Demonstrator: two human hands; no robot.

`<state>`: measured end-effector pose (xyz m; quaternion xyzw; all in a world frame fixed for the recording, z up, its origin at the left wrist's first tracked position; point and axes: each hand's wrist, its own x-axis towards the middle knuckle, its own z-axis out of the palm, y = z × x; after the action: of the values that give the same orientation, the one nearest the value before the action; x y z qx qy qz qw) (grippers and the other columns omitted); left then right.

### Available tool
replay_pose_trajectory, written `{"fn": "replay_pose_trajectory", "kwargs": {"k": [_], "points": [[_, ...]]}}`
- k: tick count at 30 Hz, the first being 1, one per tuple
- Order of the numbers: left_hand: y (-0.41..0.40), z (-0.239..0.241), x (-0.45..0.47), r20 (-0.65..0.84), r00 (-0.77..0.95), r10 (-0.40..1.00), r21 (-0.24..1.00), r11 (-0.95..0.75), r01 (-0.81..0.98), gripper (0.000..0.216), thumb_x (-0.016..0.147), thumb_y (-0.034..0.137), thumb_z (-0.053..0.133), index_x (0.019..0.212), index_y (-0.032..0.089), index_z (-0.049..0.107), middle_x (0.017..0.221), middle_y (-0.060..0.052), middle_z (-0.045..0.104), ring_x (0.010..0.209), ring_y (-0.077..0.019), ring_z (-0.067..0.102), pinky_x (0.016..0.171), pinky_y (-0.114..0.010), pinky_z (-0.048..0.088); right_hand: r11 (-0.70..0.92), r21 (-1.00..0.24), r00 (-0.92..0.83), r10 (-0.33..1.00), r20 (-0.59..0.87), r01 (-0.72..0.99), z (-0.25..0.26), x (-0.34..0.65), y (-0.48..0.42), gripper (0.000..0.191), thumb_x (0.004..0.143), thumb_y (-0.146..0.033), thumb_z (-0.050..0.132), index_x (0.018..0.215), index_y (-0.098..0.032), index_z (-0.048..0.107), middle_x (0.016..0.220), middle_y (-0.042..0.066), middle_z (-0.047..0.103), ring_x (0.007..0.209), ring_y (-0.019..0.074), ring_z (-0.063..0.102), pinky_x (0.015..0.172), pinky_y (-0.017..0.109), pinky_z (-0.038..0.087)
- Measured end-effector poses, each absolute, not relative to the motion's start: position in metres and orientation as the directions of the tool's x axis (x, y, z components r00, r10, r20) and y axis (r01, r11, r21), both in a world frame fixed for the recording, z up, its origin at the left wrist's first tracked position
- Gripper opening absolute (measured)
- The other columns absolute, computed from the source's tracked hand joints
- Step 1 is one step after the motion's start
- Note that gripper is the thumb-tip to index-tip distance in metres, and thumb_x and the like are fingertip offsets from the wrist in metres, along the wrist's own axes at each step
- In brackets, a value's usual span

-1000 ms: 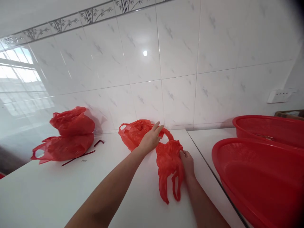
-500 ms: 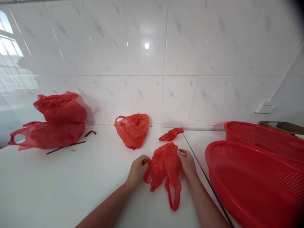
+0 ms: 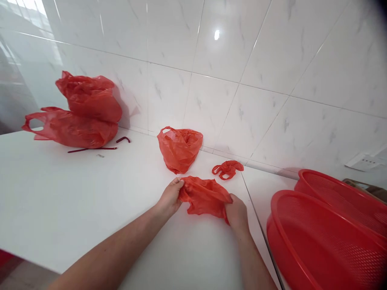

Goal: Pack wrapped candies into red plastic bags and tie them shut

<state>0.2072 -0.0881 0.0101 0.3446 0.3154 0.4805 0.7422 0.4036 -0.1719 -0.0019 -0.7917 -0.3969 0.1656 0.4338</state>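
Between my two hands a thin red plastic bag [image 3: 205, 195] is stretched sideways over the white table. My left hand [image 3: 169, 196] pinches its left edge, thumb on top. The right end is gripped by my right hand [image 3: 237, 211], its fingers partly hidden behind the plastic. Just beyond, a small knotted red bag [image 3: 228, 169] lies near the table seam. Farther back, against the wall, stands an open red plastic bag [image 3: 180, 151] with crumpled red plastic inside.
Two stuffed red bags [image 3: 87, 100] are stacked at the back left, with dark red strips [image 3: 92, 149] in front. On the right sit large red plastic baskets [image 3: 317, 237]. A tiled wall [image 3: 169, 92] bounds the white table [image 3: 90, 193]; a socket [image 3: 366, 162] is at right.
My hands have spread the bag wider, and its hanging handle loops no longer show on the table. The whole view has tilted and shifted.
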Motion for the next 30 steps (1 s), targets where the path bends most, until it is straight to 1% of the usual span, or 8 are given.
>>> {"fn": "replay_pose_trajectory", "kwargs": {"k": [6,10,15,19,21,23,26,30], "points": [[-0.063,0.02,0.181,-0.036,0.355,0.934,0.9,0.185,-0.396,0.02,0.067,0.028,0.068,0.068,0.017,0.051,0.062,0.004,0.057,0.052,-0.0079,0.052,0.049,-0.019,0.04,-0.181,-0.964,0.737,0.675,0.022,0.194,0.005,0.433,-0.172,0.018,0.055,-0.028,0.061,0.07,-0.018,0.064,0.059,0.002,0.063,0.058,0.0189,0.056,0.051,0.028,0.04],[-0.051,0.022,0.165,0.061,0.29,0.955,0.982,-0.005,-0.191,0.023,0.066,0.033,0.07,0.063,0.017,0.053,0.057,0.005,0.055,0.047,-0.0071,0.048,0.044,-0.018,0.034,-0.017,-0.991,0.526,0.846,-0.083,-0.13,0.009,0.434,-0.182,0.029,0.058,-0.033,0.066,0.082,-0.017,0.065,0.081,0.006,0.069,0.078,0.0218,0.064,0.069,0.034,0.05],[-0.049,0.018,0.166,-0.029,0.339,0.94,0.968,0.111,-0.224,0.03,0.069,0.044,0.065,0.063,0.016,0.055,0.058,0.002,0.058,0.049,-0.0103,0.053,0.047,-0.021,0.04,0.059,-0.86,0.347,0.927,-0.141,-0.508,0.009,0.436,-0.189,0.028,0.07,-0.044,0.062,0.083,-0.02,0.065,0.084,0.005,0.069,0.084,0.0209,0.064,0.079,0.037,0.05],[-0.058,0.01,0.177,-0.131,0.432,0.892,0.926,0.266,-0.267,0.03,0.073,0.046,0.061,0.07,0.016,0.057,0.065,-0.003,0.063,0.055,-0.0147,0.06,0.053,-0.025,0.047,0.104,-0.969,0.683,0.726,-0.081,-0.225,0.018,0.428,-0.181,0.039,0.075,-0.055,0.05,0.086,-0.019,0.06,0.087,0.007,0.066,0.089,0.0252,0.062,0.075,0.04,0.05],[-0.064,0.006,0.185,-0.17,0.454,0.875,0.901,0.325,-0.289,0.029,0.074,0.045,0.059,0.075,0.016,0.059,0.071,-0.005,0.066,0.062,-0.017,0.064,0.058,-0.028,0.051,0.064,-0.981,0.849,0.493,0.19,0.183,0.024,0.416,-0.181,0.039,0.075,-0.051,0.052,0.096,-0.019,0.058,0.1,0.009,0.062,0.098,0.0258,0.057,0.082,0.04,0.046],[-0.072,0.002,0.192,-0.196,0.467,0.862,0.876,0.368,-0.312,0.028,0.075,0.044,0.058,0.08,0.017,0.061,0.079,-0.006,0.068,0.07,-0.0187,0.066,0.064,-0.03,0.053,0.012,-0.82,0.761,0.365,0.536,0.572,0.028,0.401,-0.185,0.034,0.078,-0.044,0.053,0.1,-0.019,0.058,0.105,0.009,0.06,0.103,0.0243,0.053,0.089,0.038,0.042],[-0.081,0.001,0.202,-0.22,0.489,0.844,0.835,0.422,-0.353,0.028,0.076,0.043,0.058,0.085,0.017,0.062,0.084,-0.007,0.069,0.077,-0.0198,0.066,0.069,-0.032,0.053,0.064,-0.63,0.493,0.564,0.662,0.774,0.025,0.381,-0.187,0.023,0.085,-0.038,0.044,0.083,-0.02,0.058,0.085,0.006,0.062,0.084,0.0198,0.056,0.078,0.032,0.044],[-0.075,0.008,0.199,-0.195,0.404,0.894,0.839,0.365,-0.403,0.028,0.074,0.041,0.06,0.083,0.014,0.063,0.082,-0.009,0.068,0.076,-0.0215,0.066,0.07,-0.033,0.053,-0.19,-0.56,0.367,0.903,0.222,0.807,0.009,0.379,-0.174,0.02,0.079,-0.036,0.052,0.086,-0.021,0.062,0.092,0.006,0.065,0.082,0.022,0.06,0.07,0.032,0.044]]}}
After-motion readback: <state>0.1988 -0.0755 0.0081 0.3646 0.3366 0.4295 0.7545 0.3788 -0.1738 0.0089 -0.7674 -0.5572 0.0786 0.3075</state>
